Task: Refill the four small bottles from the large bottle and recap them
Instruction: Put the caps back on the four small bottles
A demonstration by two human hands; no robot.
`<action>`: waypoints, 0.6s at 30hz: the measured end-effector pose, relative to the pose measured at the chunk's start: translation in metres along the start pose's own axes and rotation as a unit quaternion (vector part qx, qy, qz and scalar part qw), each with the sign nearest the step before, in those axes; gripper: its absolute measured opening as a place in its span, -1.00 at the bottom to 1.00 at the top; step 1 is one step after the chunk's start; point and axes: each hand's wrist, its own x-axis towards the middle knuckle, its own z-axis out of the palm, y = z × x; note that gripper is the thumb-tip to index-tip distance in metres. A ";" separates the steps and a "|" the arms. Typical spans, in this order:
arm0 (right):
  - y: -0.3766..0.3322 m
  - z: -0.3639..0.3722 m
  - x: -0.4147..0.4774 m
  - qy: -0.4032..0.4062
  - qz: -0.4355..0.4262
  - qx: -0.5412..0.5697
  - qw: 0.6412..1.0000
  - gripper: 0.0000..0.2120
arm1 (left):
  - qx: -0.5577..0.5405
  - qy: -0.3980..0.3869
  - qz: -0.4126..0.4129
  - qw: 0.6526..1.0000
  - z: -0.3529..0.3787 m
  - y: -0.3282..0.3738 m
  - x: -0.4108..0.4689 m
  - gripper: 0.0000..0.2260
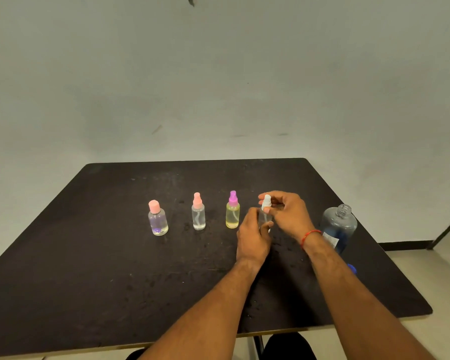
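Item, right hand (286, 214): right of frame centre, fingers curled in, thumb and forefinger pinched on the white spray cap (266, 202) of the fourth small bottle (265, 219). We cannot tell whether the cap is going on or coming off.

Item, left hand (252, 237): just below it, closed around that clear bottle's body, steadying it upright on or just above the table (89, 281).

Step in hand, by our judgement: capping or uncapping the last bottle of the row. The next move calls for a twist at the cap while the lower grip resists, keeping the bottle vertical.

Item, yellow bottle with purple cap (232, 214): just left of our hands, capped.

Item, clear bottle with pink spray cap (198, 215): further left, capped.

Item, round bottle with pink cap (158, 220): leftmost, capped, partly filled.

Item, large bottle (339, 224): right of the wrist, standing open-necked, partly hidden by the forearm.

Item, blue cap (351, 268): below it at the table's right side, mostly hidden.
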 end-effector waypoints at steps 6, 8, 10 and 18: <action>0.003 0.010 -0.005 0.067 0.001 0.010 0.998 -0.77 | 0.004 -0.025 -0.007 1.000 -0.002 0.002 -0.002 -0.85; 0.005 0.019 -0.006 0.100 0.007 0.011 0.995 -0.78 | 0.003 -0.024 -0.014 1.000 -0.001 0.001 -0.002 -0.85; 0.006 0.025 -0.007 0.139 0.012 0.000 0.990 -0.79 | -0.012 -0.024 -0.026 0.999 0.000 0.002 -0.003 -0.90; 0.000 0.027 -0.009 0.137 0.024 -0.008 0.990 -0.75 | -0.022 -0.021 -0.038 0.999 -0.004 0.008 -0.005 -0.91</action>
